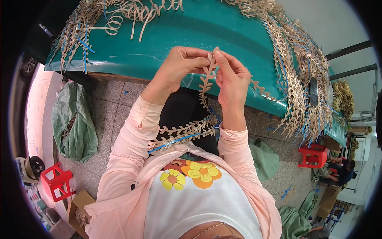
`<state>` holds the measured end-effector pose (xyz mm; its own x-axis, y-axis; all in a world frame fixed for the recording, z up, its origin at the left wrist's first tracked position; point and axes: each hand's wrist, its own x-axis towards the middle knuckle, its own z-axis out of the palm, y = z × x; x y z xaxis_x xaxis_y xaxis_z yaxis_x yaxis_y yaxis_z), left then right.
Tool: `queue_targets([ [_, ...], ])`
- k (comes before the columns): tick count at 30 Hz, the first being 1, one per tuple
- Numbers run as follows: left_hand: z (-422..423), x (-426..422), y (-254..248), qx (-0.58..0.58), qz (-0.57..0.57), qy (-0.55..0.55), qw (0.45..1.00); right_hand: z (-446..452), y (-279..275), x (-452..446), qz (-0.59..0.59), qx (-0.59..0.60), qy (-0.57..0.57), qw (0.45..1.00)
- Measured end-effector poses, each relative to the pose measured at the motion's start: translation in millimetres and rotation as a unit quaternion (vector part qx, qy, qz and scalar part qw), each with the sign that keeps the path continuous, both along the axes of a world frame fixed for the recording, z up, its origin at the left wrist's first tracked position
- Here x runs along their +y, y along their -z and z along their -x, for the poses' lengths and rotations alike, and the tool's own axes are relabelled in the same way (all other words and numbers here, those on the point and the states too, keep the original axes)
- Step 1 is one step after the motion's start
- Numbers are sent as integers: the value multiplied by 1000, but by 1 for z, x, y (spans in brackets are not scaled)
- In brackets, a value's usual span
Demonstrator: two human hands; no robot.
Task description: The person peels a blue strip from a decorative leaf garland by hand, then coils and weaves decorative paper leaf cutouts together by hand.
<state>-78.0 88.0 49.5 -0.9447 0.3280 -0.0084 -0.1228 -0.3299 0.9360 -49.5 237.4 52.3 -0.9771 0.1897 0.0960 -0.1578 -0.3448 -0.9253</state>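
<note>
Over the near edge of the green table, both hands pinch one beige leaf-shaped garland [205, 82]. My left hand [185, 63] grips it from the left, thumb and fingers pressed together near its upper end. On the other side, my right hand [231, 75] holds the tip between thumb and forefinger. The garland hangs down from the fingers toward the lap. More leafy strands [185, 131] lie across the lap, with a blue strip [175, 140] among them. Another strand runs rightward from behind my right hand across the table.
The green table [159, 38] carries leafy garland heaps at left [81, 30] and right [294, 67], plus curled beige strips [135, 14]. A phone [313, 91] rests on the right heap. Red stools [57, 181] [313, 156] and green sacks [75, 123] stand on the floor. Another person [342, 173] sits at far right.
</note>
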Motion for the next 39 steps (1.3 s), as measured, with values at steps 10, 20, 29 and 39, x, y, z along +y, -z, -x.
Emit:
queue_targets([
  [10,6,-4,17,-62,-18,18,998,6,17,-4,-20,13,3,1000],
  [20,22,2,21,-67,-32,87,993,8,11,14,-171,130,166,962],
  [29,37,6,26,-19,44,52,997,-4,11,26,-113,29,12,993],
  [39,14,25,3,88,71,5,994,-36,17,-9,-190,218,194,938],
])
